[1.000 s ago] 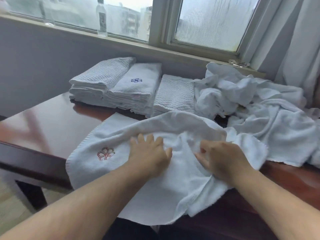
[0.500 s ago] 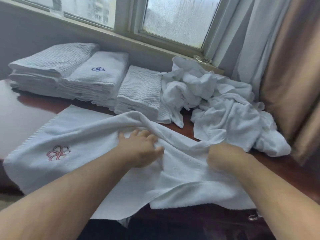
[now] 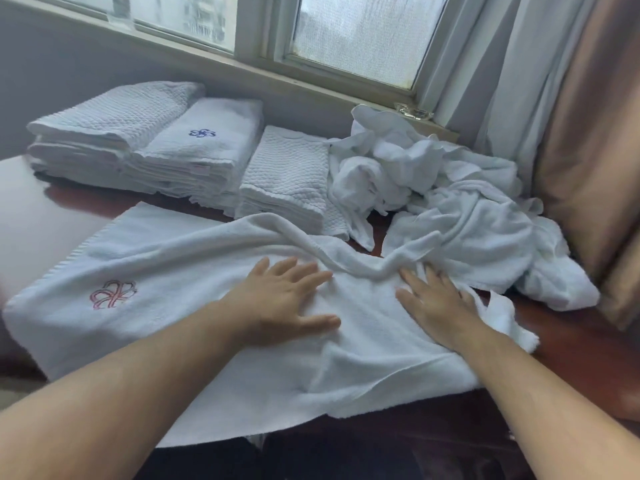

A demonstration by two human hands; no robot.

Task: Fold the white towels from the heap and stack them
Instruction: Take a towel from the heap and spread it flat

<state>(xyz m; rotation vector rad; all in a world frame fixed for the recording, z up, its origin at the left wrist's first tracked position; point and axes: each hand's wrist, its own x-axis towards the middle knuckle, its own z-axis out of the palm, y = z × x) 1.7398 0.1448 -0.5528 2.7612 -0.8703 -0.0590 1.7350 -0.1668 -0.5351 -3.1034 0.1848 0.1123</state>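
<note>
A white towel (image 3: 166,271) with a red embroidered emblem lies spread across the dark wooden table (image 3: 581,344), its near edge hanging over the front. My left hand (image 3: 287,299) presses flat on its middle, fingers straight. My right hand (image 3: 433,299) lies flat on the towel's rumpled right part, just below a raised crease. A heap of crumpled white towels (image 3: 450,202) sits at the back right. Three stacks of folded towels stand at the back: a waffle-weave stack (image 3: 110,126), one with a blue emblem (image 3: 207,150), and a smaller waffle stack (image 3: 287,178).
A window sill (image 3: 214,60) runs behind the stacks under the window. Grey and brown curtains (image 3: 571,116) hang at the right, close to the heap. Bare table surface shows at the left (image 3: 34,209) and front right.
Both hands have uncurled from gripping the towel and now lie flat on it. The right hand has let go of the bunched cloth. The view has shifted right.
</note>
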